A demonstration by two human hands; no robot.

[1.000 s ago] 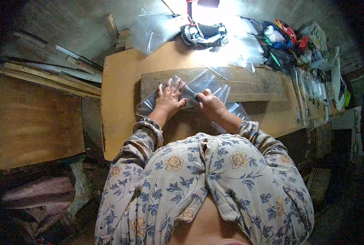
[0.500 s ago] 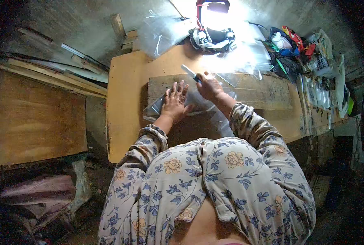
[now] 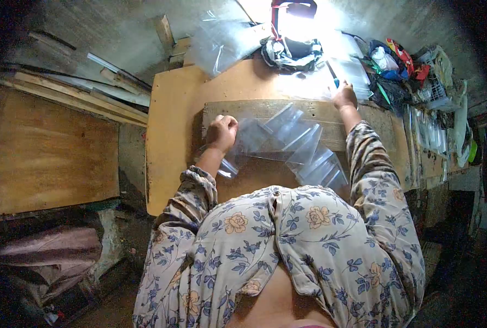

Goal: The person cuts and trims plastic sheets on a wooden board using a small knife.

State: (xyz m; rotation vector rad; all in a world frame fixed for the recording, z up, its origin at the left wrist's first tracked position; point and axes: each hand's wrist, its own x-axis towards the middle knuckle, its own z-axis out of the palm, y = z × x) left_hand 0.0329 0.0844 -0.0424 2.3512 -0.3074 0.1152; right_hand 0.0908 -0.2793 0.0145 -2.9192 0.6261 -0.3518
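My left hand (image 3: 221, 133) is closed over the left end of the wooden board (image 3: 358, 127), its fingers curled on the edge of a clear plastic sheet (image 3: 249, 136). More clear plastic pieces (image 3: 322, 164) lie overlapped across the board and its near side. Farther right and forward, my right hand (image 3: 344, 97) is closed around the dark blue handle of a knife (image 3: 332, 74), whose pale blade points away from me. That hand is beside the brightly lit plastic at the back of the table (image 3: 172, 120).
A lamp (image 3: 295, 10) shines over a black-and-white bag (image 3: 291, 59) at the back. Clear plastic (image 3: 216, 49) hangs at the back left. Coloured bags (image 3: 388, 60) and a white basket (image 3: 437, 90) stand at the right. Wooden strips (image 3: 79, 98) lie at the left.
My right hand has moved right and forward with the knife, off the plastic on the board. My left hand, flat with spread fingers before, has curled and lifted the plastic's left edge.
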